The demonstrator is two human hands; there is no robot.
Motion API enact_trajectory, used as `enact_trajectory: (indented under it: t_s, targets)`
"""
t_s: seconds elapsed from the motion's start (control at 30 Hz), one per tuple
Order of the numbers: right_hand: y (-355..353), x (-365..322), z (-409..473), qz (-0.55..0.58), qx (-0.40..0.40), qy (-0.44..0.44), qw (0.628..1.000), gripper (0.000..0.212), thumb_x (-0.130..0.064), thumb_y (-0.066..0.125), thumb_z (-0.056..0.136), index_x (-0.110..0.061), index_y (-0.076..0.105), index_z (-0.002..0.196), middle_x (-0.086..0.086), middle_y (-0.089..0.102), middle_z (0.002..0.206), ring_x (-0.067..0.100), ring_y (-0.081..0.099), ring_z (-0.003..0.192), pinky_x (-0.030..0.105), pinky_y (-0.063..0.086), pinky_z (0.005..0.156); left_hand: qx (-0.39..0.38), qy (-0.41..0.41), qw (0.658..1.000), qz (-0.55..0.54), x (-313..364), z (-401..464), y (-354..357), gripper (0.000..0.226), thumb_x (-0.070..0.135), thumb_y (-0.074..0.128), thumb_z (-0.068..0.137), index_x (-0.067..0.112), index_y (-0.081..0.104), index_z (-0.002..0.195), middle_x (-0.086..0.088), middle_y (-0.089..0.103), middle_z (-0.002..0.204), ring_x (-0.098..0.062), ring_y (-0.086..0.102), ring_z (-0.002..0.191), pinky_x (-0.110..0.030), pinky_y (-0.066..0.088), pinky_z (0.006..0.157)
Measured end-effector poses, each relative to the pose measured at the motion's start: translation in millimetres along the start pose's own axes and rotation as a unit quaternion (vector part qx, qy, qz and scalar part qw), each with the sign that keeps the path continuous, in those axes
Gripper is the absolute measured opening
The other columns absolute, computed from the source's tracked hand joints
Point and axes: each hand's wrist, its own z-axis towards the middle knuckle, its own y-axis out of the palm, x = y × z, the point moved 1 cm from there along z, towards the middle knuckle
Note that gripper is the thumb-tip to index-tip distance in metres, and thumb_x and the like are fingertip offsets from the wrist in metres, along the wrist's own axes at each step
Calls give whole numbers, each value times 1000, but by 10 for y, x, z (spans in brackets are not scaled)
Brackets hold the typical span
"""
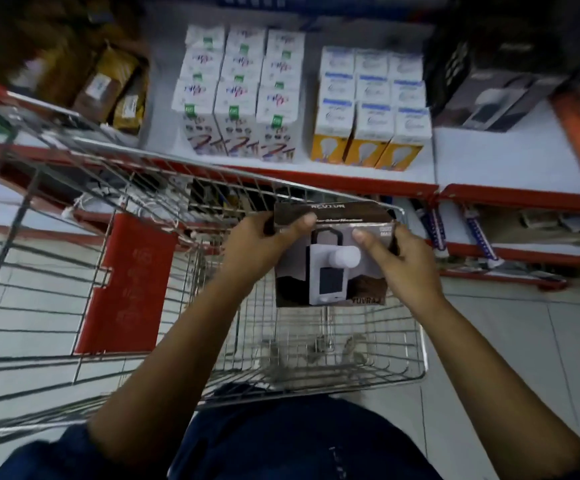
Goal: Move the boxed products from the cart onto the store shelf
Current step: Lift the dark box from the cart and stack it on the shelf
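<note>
White shelving (454,157) edged in red runs across twelve o'clock, stocked with bulb cartons (243,98). Over the wire cart (402,341), at centre, the left hand (264,247) and right hand (402,261) both clasp a dark lamp box (330,271), one on each side.

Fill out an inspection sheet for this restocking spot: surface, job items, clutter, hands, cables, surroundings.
Surface: white store shelf with red edge, bare at right front.
Job's things: brown lantern box held over the wire cart; matching dark box already shelved.
Clutter: white bulb boxes, yellow-bottomed bulb boxes, brown packets.
Grippers: left hand and right hand grip the box's sides.
Cables: nothing seen.
Surroundings: tiled floor, lower shelf with tubes.
</note>
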Motion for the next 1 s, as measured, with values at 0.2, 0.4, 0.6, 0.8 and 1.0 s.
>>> enact_trajectory:
  t_s: [0.2, 0.4, 0.6, 0.8, 1.0]
  targets:
    - [-740, -74, 149, -4, 97, -23, 995, 37, -58, 64, 80, -24, 68, 95, -13, 68, 79, 0, 63, 76, 22, 46, 63, 33, 105, 994, 26, 676, -107, 402, 54, 48, 84, 64, 27, 66, 110, 8, 74, 103, -1, 68, 90, -25, 59, 78]
    - [-1441, 64, 282, 11, 142, -62, 988, 35, -55, 65, 81, -27, 69, 102, -22, 67, 82, -12, 62, 79, 9, 47, 66, 83, 176, 980, 26, 1210, -50, 1001, 60, 50, 83, 63, 21, 66, 112, 4, 75, 103, -9, 70, 93, -36, 60, 81]
    - [-2095, 405, 569, 13, 169, -91, 981, 44, -54, 67, 80, -22, 67, 111, -8, 75, 97, 5, 69, 86, 31, 57, 76, 110, 208, 969, 70, 1701, 98, 1661, 63, 47, 85, 62, 16, 64, 112, 2, 74, 103, -11, 68, 91, -30, 58, 79]
    - [-2476, 759, 1038, 14, 162, -98, 982, 51, -55, 71, 75, -24, 66, 114, -7, 75, 101, 8, 71, 91, 41, 59, 81, 120, 189, 968, 114, 2018, 487, 2156, 59, 39, 89, 59, 16, 64, 108, 0, 74, 103, -17, 67, 93, -30, 55, 78]
    - [-2502, 946, 1443, 27, 145, -95, 984, 49, -38, 77, 76, -19, 64, 120, -6, 75, 101, 5, 69, 92, 22, 55, 85, 138, 152, 973, 109, 1999, 874, 2482, 57, 29, 88, 63, 13, 59, 110, -4, 73, 104, -21, 68, 92, -33, 57, 74]
